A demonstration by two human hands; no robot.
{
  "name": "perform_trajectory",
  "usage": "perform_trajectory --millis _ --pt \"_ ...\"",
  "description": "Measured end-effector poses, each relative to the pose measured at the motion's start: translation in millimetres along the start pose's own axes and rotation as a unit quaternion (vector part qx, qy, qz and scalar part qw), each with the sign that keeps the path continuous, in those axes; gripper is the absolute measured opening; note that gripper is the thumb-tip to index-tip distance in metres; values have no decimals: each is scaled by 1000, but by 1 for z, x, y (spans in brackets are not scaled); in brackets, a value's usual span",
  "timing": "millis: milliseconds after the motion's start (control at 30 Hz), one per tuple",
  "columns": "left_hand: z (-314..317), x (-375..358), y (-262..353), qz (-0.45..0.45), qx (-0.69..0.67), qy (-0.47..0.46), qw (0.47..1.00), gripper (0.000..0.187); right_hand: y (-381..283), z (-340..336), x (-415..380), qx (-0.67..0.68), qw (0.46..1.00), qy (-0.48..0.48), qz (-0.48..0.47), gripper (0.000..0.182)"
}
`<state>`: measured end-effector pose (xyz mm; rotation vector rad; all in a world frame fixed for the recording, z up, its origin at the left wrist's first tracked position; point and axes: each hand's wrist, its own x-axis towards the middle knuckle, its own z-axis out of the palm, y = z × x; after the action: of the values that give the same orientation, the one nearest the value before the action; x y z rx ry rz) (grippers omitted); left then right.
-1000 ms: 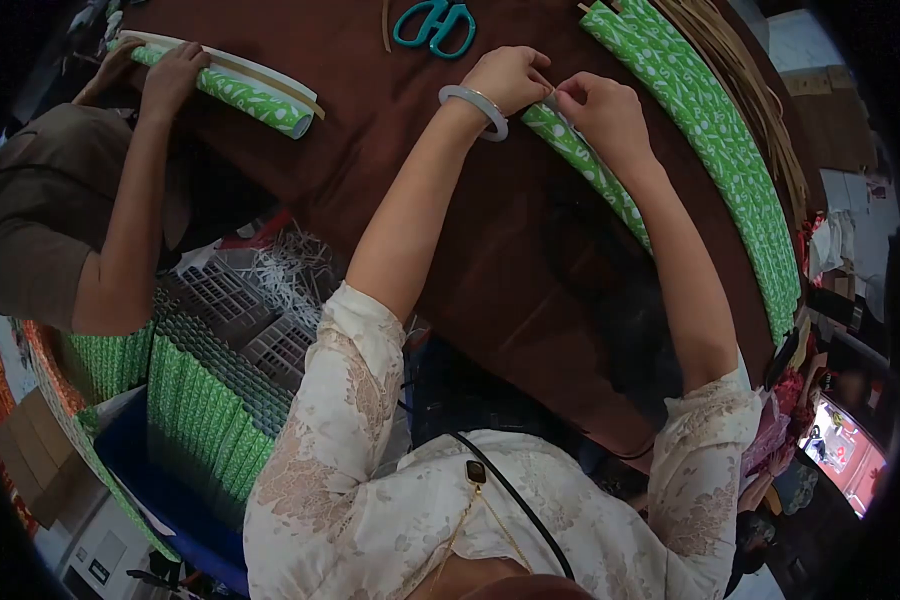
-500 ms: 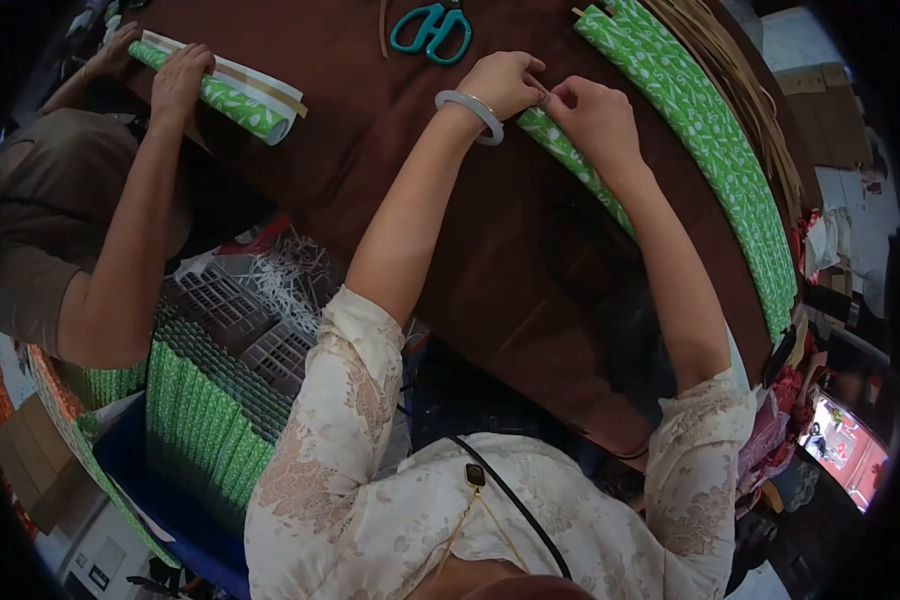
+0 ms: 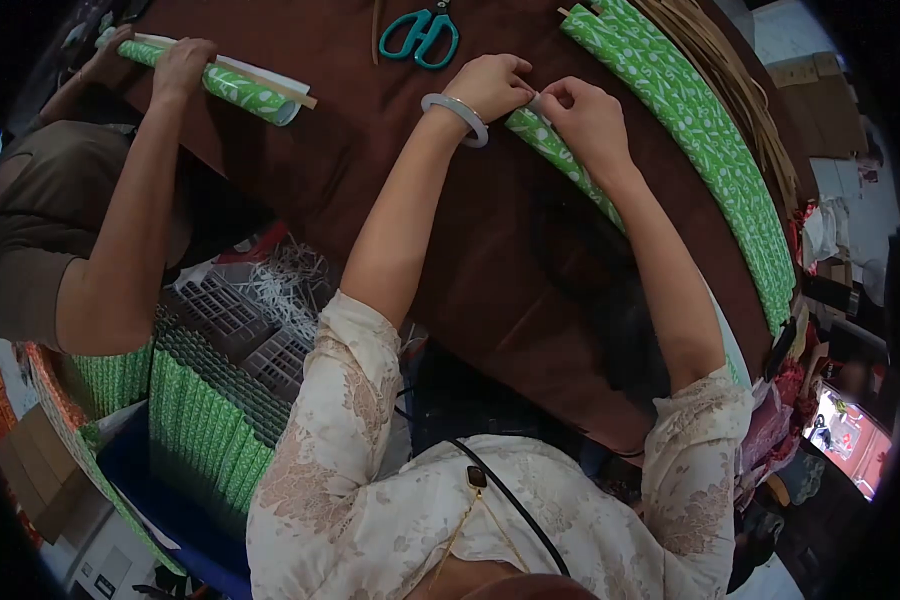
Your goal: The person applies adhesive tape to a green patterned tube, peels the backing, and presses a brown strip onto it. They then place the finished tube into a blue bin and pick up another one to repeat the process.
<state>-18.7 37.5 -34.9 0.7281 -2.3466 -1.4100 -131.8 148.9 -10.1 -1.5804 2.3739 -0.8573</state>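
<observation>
A long green roll of white-patterned paper (image 3: 560, 160) lies on the dark brown worktop (image 3: 450, 220), running from the far middle toward the near right. Both hands pinch its far end: the left hand (image 3: 490, 85) and the right hand (image 3: 585, 115) are closed on it, fingertips meeting. Teal-handled scissors (image 3: 420, 35) lie just beyond. At far left, a co-worker's hand (image 3: 182, 58) presses a similar roll (image 3: 235, 88).

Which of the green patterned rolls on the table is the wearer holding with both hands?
The thin green roll in the middle, pinched at its end by left hand and right hand. The co-worker's roll lies far left.
</observation>
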Motion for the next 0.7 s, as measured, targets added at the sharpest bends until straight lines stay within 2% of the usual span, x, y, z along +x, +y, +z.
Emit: perform_trajectory --millis 67,567,633,667,700 --pt "2 0 -2 -3 -14 -4 1000 43 2 0 -1 27 1000 -2 9 16" --pt "4 5 -4 -15 -43 -6 999 43 -1 5 -2 -48 999 -7 11 18" --pt "5 4 -3 -20 -63 -1 998 43 2 3 -3 1 1000 -1 5 18" --pt "4 3 -1 -13 -31 0 999 43 4 -1 -4 0 1000 0 5 18" --pt "3 2 1 -6 0 1 1000 42 5 -7 -6 59 997 -12 54 19"
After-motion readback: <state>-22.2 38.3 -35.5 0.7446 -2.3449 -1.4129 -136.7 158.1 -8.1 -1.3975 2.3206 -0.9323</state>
